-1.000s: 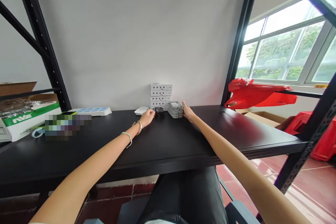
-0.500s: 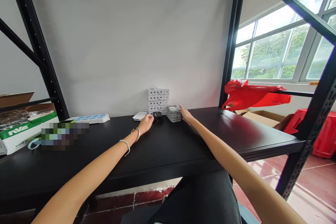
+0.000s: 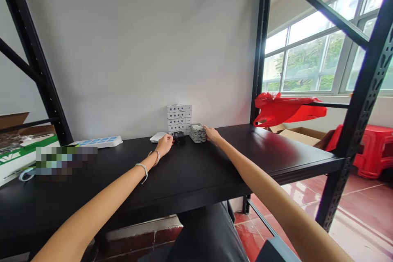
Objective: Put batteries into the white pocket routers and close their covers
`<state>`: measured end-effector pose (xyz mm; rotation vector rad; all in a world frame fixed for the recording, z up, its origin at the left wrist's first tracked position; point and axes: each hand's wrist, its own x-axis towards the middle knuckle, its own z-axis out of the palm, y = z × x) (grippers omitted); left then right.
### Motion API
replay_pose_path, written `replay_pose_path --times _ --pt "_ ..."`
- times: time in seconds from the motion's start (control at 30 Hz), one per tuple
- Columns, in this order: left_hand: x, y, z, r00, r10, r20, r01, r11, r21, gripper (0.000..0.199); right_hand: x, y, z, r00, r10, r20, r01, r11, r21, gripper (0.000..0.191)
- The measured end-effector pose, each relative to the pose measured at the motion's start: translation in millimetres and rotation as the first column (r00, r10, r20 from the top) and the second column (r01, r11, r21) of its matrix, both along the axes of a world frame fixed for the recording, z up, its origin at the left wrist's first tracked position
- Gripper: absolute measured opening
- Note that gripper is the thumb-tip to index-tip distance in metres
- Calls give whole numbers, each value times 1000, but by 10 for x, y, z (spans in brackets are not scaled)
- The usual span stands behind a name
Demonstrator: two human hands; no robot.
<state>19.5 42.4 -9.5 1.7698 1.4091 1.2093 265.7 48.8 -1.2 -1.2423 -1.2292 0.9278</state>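
Observation:
My left hand (image 3: 165, 144) is over the back middle of the black tabletop (image 3: 184, 172), fingers curled together beside some small black items (image 3: 178, 135). Its fingertips meet the edge of these items; exactly what they pinch is too small to make out. My right hand (image 3: 212, 135) rests along the right side of a stack of flat silvery-grey pieces (image 3: 198, 134), touching it with fingers stretched out. Behind both stands a white block of stacked small boxes (image 3: 179, 116) with dark marks. Flat white pieces (image 3: 157, 136) lie just left of my left hand.
A white power strip (image 3: 104, 142) lies at the back left, near an opened carton (image 3: 27, 155) and a light blue tape roll (image 3: 27, 174). Black rack posts (image 3: 259, 49) frame the table. A red plastic bag (image 3: 285, 110) hangs right, above a cardboard box (image 3: 303, 135) and red stools (image 3: 371, 151).
The whole view has shifted a little, so things appear further left. Both hands keep about the same places by the black items and the silvery stack.

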Motion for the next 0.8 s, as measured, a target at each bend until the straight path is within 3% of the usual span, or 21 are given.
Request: replay_pose_path --times 0.13,0.33,0.57,0.8 --pt "8 111 6 1000 3 27 -2 999 -42 19 -23 35 93 971 -172 165 184 981 -60 32" --pt "36 201 47 999 -20 41 25 991 -133 26 -23 105 300 943 -185 277 230 963 -140 25" --pt "-45 121 38 987 -106 123 122 983 -134 25 -52 -89 301 847 -263 463 298 955 -3 23" --pt "-22 184 5 983 -82 165 102 987 -121 26 -37 -132 370 773 -338 537 337 936 105 32"
